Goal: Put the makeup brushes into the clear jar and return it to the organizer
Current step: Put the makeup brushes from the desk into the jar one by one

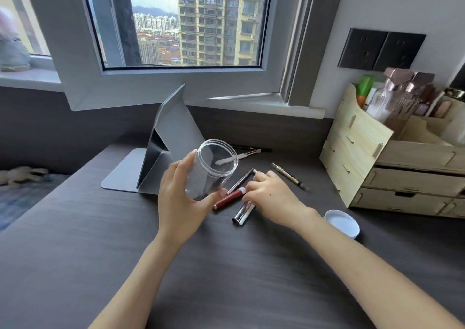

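We see a dark wood-grain desk (226,265), a pale plywood organizer (357,162) at right. The left hand (181,200) grips the clear cylindrical jar (214,167), tilted; the right hand (271,197) pinches slim brushes (241,212) lying beside it.

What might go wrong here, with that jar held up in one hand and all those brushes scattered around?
The left hand holds the clear jar tilted, mouth facing away, so brushes dropped in might slide back out. The right hand is reaching into a tight cluster, so it could nudge the red-handled brush or the silver one and set them rolling. The white lid lies near the right forearm and might get knocked.
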A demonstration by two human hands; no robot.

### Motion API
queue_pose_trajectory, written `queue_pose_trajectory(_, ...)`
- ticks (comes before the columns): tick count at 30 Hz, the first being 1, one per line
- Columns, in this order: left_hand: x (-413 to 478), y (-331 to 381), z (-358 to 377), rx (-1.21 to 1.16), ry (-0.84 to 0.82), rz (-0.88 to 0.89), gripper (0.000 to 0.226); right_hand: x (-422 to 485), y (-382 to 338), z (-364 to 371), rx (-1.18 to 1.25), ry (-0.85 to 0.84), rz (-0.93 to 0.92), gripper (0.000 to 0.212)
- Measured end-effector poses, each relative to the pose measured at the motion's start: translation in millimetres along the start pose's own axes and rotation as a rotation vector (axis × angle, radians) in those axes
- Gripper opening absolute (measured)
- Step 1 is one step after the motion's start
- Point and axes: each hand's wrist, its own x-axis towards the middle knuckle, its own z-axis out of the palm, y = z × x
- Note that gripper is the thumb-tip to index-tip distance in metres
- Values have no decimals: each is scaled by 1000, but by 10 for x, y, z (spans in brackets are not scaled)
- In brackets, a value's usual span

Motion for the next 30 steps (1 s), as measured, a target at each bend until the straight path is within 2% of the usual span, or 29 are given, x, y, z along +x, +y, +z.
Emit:
queue_pose_trajectory(7,5,-13,-8,-93,4,-72,79,276,16,-5,-227,-142,-242,22)
queue_pose_trajectory(11,2,-8,-8,-92,-9,-65,79,293,81,-53,-164,10,-256,22)
queue_pose_trajectory(12,5,-6,-10,-89,-9,-60,79,266,126,-65,-76,70,-221,19)
queue_pose_trajectory(14,8,-7,-11,-82,-11,-58,79,144,188,-177,224,163,-12,6)
queue_pose_trajectory(16,5,-10,-16,-83,1,-62,78,-53,243,-357,594,228,241,16)
queue_pose_trajectory(17,1,-5,-14,-84,5,-59,79,-158,246,-482,761,296,309,19)
queue_pose_trajectory(18,-3,3,-11,-80,5,-50,79,-252,238,-611,873,382,334,22)
queue_pose_trajectory(20,-10,22,-1,-46,-6,-9,79,-368,206,-853,916,457,308,27)
queue_pose_trajectory(24,-41,30,11,110,-54,153,76,-413,29,-1172,571,306,215,24)
queue_pose_trajectory(25,-51,27,13,160,-64,204,74,-404,-23,-1218,562,212,187,21)
queue_pose_trajectory(28,-76,19,31,237,-81,297,69,-418,-140,-1268,730,-109,158,11)
queue_pose_trajectory(29,-77,21,34,235,-82,304,68,-421,-170,-1250,775,-123,164,7)
queue_pose_trajectory(30,-75,22,37,231,-84,309,68,-413,-198,-1224,800,-68,171,4)
